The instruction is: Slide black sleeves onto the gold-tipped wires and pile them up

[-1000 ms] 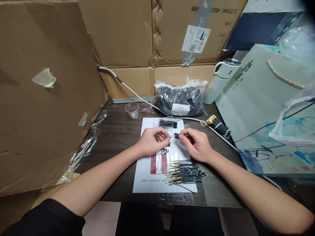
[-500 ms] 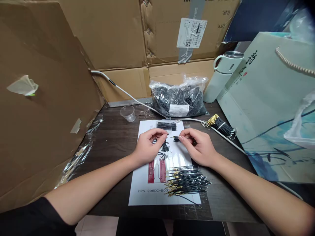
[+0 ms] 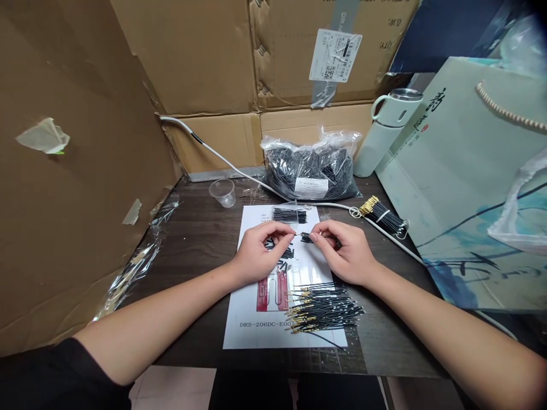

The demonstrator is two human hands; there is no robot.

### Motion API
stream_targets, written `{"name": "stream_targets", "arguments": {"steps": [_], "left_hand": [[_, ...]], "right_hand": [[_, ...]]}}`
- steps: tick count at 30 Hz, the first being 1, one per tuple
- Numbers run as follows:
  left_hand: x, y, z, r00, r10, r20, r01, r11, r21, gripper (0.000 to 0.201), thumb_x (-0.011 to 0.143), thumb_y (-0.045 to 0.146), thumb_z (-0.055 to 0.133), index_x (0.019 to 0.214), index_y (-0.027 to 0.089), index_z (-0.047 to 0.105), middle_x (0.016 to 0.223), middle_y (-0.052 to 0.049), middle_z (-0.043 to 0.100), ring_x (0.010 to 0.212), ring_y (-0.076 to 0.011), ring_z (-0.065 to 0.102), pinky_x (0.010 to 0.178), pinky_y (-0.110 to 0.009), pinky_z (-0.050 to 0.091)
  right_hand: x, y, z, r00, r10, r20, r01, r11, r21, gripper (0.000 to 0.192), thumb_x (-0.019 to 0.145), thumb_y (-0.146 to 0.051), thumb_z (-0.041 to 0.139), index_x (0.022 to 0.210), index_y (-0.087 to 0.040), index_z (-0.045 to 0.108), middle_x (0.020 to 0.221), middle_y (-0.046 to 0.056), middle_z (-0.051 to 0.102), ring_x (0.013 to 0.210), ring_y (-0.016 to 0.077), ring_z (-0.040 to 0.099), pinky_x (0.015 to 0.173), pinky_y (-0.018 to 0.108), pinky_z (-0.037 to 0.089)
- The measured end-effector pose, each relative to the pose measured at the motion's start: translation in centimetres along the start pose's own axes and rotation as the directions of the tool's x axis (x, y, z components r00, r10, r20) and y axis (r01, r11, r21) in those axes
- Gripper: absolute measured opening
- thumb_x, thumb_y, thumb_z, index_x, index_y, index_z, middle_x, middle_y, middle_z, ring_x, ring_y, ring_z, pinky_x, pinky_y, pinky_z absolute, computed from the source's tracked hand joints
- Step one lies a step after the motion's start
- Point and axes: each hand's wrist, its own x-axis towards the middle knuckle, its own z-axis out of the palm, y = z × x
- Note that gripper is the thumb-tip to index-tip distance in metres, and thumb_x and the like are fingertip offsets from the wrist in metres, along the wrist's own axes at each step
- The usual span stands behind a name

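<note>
My left hand (image 3: 262, 250) is closed in a pinch above the printed sheet (image 3: 243, 336). What its fingertips hold is too small to name. Facing it, my right hand (image 3: 344, 250) pinches thin black wires (image 3: 305, 237), their ends pointing left. A small gold-coloured tip shows in the narrow space between both hands. Short black tube pieces (image 3: 285, 252) lie on the sheet, partly covered by my left hand. Nearer to me is a loose pile of black wires with gold terminals (image 3: 325, 310).
Behind the hands sits a clear box of black pieces (image 3: 289, 216). Farther back are a filled plastic bag (image 3: 310, 171), a clear cup (image 3: 223, 193) and a pale bottle (image 3: 387, 134). A tied wire bundle (image 3: 387, 217) and a white cable (image 3: 226, 165) lie at the right and back.
My hands have come slightly closer, and the gap between their fingertips is narrower. A gold-coloured tip now shows between them. The camera view has shifted slightly.
</note>
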Motion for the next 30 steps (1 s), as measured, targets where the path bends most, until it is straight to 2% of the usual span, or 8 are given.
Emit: {"name": "stream_targets", "arguments": {"steps": [19, 26, 30], "left_hand": [[-0.04, -0.12, 0.07, 1.0, 0.001, -0.008, -0.001, 1.0, 0.004, 0.014, 0.101, 0.031, 0.075, 0.105, 0.019, 0.082, 0.097, -0.008, 0.081, 0.087, -0.0195, 0.075, 0.081, -0.033, 0.061], [0.03, 0.29, -0.15, 0.996, 0.092, 0.017, -0.093, 0.992, 0.086, 0.01, 0.101, 0.025, 0.073, 0.103, 0.019, 0.081, 0.095, -0.007, 0.08, 0.084, -0.0176, 0.073, 0.078, -0.032, 0.058], [-0.05, 0.46, -0.25, 0.987, 0.151, 0.053, -0.157, 0.979, 0.127, 0.009, 0.102, 0.023, 0.073, 0.103, 0.02, 0.082, 0.098, -0.007, 0.082, 0.088, -0.0191, 0.076, 0.081, -0.033, 0.06]], "right_hand": [[-0.12, 0.02, -0.13, 1.0, 0.02, -0.004, -0.02, 1.0, -0.016, 0.014, 0.108, -0.03, 0.065, 0.098, -0.022, 0.072, 0.069, -0.003, 0.058, 0.058, 0.0149, 0.049, 0.06, 0.033, 0.043], [0.09, -0.01, -0.27, 1.0, -0.012, 0.015, 0.013, 0.999, -0.034, 0.013, 0.107, -0.027, 0.065, 0.096, -0.022, 0.071, 0.067, -0.004, 0.053, 0.059, 0.0144, 0.049, 0.061, 0.032, 0.042], [-0.04, -0.08, -0.16, 0.999, -0.019, 0.034, 0.02, 1.0, -0.023, 0.013, 0.106, -0.026, 0.066, 0.096, -0.021, 0.071, 0.069, -0.004, 0.057, 0.059, 0.0137, 0.051, 0.061, 0.032, 0.042]]}}
